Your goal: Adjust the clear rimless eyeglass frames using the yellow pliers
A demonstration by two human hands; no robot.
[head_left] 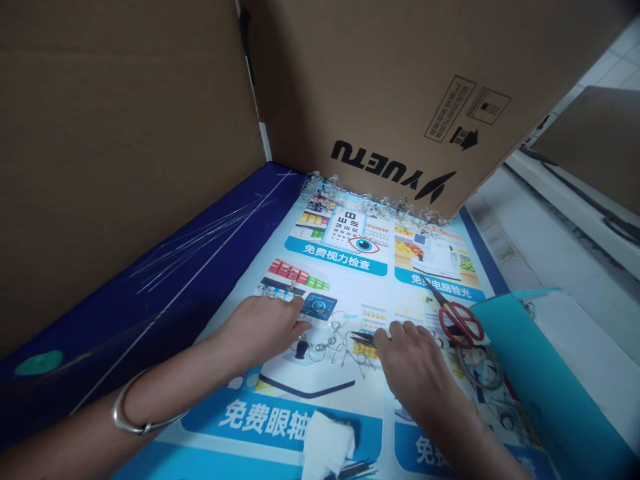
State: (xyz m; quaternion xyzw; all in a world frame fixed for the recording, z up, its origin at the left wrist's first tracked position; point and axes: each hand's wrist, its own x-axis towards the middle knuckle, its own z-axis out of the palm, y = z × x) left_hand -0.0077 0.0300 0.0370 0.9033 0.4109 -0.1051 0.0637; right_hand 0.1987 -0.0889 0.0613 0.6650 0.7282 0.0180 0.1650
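Note:
My left hand [267, 327] is closed in a pinch on one side of a string of clear beads on wire [327, 341]. The string curves out to the right of my fingertips, and thin loose wire ends [363, 363] trail from it. Close by on the right, my right hand [415, 360] is wrapped around small dark-tipped pliers [363, 339]. Their pointed jaws face the beads and stand a little apart. The pliers' handles are hidden in my palm.
Red-handled scissors [460, 323] and a wire coil [480, 367] lie right, beside a turquoise box [555, 373]. Clear beaded pieces [375, 203] line the cardboard wall [400, 80]. Straight wires [200, 233] lie left. White tissue [327, 443] and dark thin sticks [355, 470] are in front.

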